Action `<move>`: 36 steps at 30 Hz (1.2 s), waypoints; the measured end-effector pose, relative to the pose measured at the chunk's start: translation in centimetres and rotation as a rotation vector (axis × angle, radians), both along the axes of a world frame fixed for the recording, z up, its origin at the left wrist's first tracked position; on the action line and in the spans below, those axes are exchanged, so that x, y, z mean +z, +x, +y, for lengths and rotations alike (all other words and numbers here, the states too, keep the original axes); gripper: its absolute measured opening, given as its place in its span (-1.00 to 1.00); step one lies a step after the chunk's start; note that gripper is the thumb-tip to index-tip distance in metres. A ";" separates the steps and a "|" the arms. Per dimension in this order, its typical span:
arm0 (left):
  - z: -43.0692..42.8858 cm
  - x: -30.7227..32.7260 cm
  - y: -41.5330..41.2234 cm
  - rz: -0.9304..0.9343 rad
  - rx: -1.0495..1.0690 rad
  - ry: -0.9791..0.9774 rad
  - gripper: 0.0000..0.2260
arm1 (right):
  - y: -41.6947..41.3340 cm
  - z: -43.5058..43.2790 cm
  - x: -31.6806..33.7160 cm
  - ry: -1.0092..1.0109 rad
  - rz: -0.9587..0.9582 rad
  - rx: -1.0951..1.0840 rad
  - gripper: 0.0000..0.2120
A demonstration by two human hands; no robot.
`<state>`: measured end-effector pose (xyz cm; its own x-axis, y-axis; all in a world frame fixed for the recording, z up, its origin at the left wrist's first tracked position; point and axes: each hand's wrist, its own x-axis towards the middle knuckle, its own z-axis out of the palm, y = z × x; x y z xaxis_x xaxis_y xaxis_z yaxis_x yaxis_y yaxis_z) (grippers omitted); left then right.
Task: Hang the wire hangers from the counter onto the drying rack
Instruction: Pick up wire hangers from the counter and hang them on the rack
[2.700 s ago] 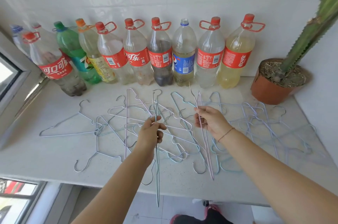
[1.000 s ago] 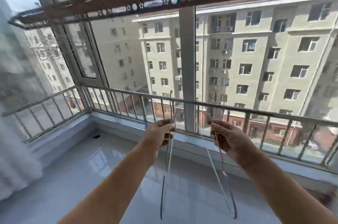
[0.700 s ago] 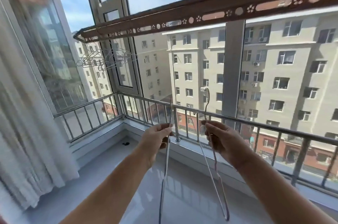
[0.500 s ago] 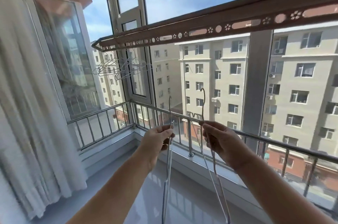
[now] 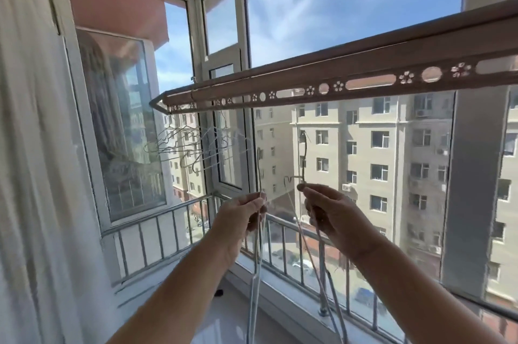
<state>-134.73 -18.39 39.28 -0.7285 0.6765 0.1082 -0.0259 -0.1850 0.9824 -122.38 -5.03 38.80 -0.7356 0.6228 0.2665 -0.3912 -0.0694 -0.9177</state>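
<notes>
Here the left hand (image 5: 241, 220) is pinched shut on one wire hanger (image 5: 256, 259), hook up, its long axis hanging straight down. The right hand (image 5: 333, 214) is closed on more hangers (image 5: 319, 259), hooks up, frames slanting down to the right. Both sit below the drying rack (image 5: 336, 82), with open air between; hung hangers (image 5: 185, 147) cluster at its far left end.

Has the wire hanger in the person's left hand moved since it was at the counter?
Yes. The wire hanger in the left hand is now away from the counter, below the brown drying rack.
</notes>
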 end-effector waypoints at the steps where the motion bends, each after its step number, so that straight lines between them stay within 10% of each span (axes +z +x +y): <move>1: 0.7 0.6 -1.2 -0.007 -0.004 0.018 -0.85 | -1.2 0.7 0.5 0.017 0.003 -0.006 -0.83; 36: 22.4 8.8 -32.4 0.060 -0.341 0.122 -0.80 | -28.3 14.7 7.7 0.159 -0.070 -0.506 -0.85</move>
